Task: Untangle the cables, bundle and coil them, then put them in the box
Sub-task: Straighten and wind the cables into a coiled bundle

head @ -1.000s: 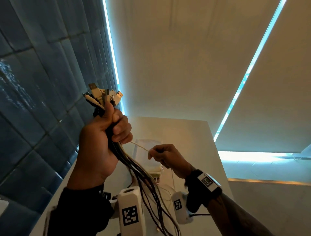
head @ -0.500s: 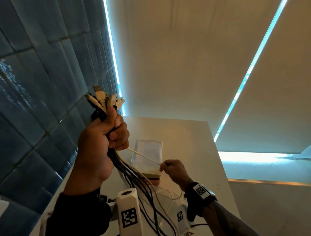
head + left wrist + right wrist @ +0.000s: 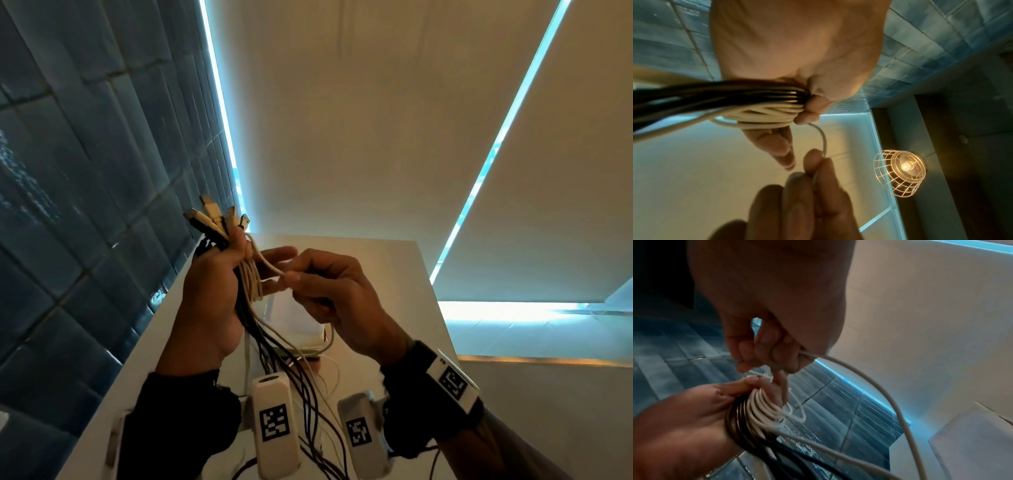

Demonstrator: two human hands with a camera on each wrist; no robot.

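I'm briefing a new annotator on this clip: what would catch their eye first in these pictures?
First, the left hand, raised above the white table, gripping a bundle of black and white cables with USB plugs fanned out above the fist. Next, the right hand beside it, pinching one white cable. In the left wrist view, a lit wire-cage lamp glows.

Two hands (image 3: 212, 294) (image 3: 342, 305) – one cable bundle (image 3: 251, 281) – one box (image 3: 294, 322).
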